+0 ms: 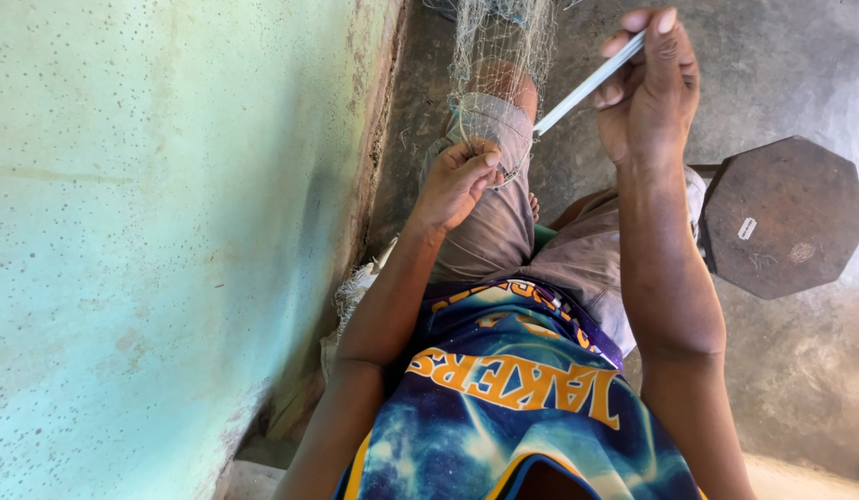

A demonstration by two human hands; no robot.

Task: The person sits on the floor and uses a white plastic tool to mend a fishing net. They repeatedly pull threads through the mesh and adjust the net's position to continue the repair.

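A fine, pale fishing net [500, 48] hangs over my left knee. My left hand [459, 181] pinches a bit of the mesh against the knee, fingers closed on it. My right hand [647, 83] is raised above and to the right, gripping a long, thin white netting needle [587, 88] whose tip points down-left toward the net by my left hand. I sit with grey shorts [504, 231] and a blue and yellow shirt [513, 398] in view.
A pale green wall [170, 231] runs close along my left side. A dark octagonal wooden stool [781, 218] stands to the right on the concrete floor [800, 370]. More bunched net [355, 287] lies by the wall's foot.
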